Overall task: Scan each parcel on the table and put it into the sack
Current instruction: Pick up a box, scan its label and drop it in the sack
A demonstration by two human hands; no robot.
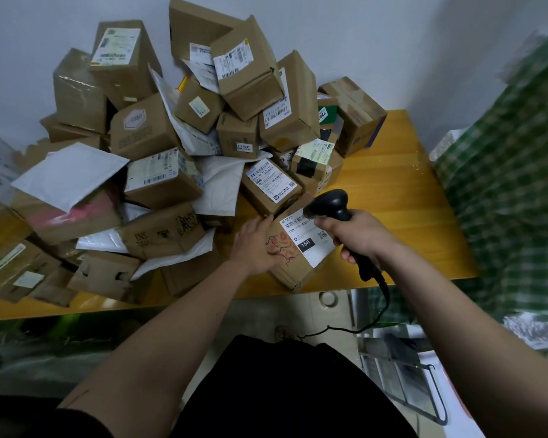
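We see a yellow wooden table (402,197) set against a pale wall, and most of its top carries a heap of parcels (171,147): brown cardboard boxes stacked and tipped against each other, with white padded mailers (68,173) wedged between them. To the right of the table hangs a green checked sack (513,159), its fabric running down past the table's right end and well apart from the box in hand.

At the near edge of the table lies one cardboard box (293,248), tilted, with a corner jutting past the table's front edge. Its top bears red scribbled printing and a white shipping label (307,235) with a barcode and a black patch reading 15H.

Our left hand (257,245) rests on the left part of this box, fingers fairly straight and spread across the top, the fingertips reaching the far edge, touching rather than curling round it. Our right hand (356,237) is wrapped round the handle of a black barcode scanner (329,203), all fingers curled tightly on the grip. The scanner's head sits just above the far end of the label, pointing down at the barcode. A thin black cable (383,298) trails from the handle's base down past the table edge toward the floor.
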